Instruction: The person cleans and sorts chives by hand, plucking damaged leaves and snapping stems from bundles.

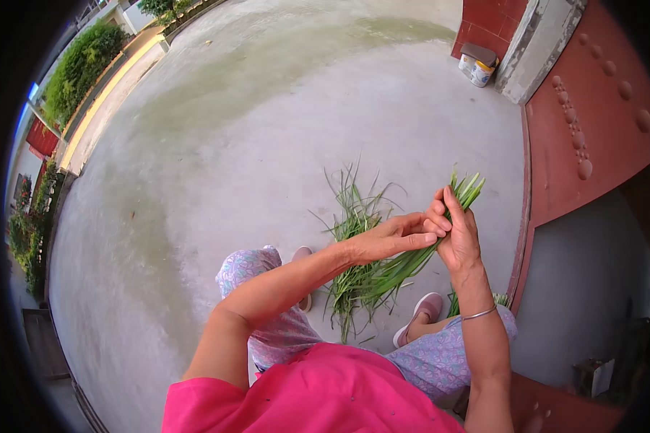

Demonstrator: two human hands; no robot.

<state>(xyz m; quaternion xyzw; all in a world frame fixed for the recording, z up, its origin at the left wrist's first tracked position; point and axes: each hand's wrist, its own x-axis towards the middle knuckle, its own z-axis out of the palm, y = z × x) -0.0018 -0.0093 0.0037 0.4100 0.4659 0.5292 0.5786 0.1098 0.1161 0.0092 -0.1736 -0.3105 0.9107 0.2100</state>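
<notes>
Apparently, the step in hand is tidying a bunch of chive-like greens (404, 270) above the concrete floor (267, 144): the right hand (458, 232) is closed around it near one end, while the left hand (404, 235) touches it just beside, though I cannot tell whether it pinches anything. The bunch trails toward a loose heap of similar leaves (354, 222); the next move likely calls for a steady right-hand hold and careful left fingertips.
</notes>
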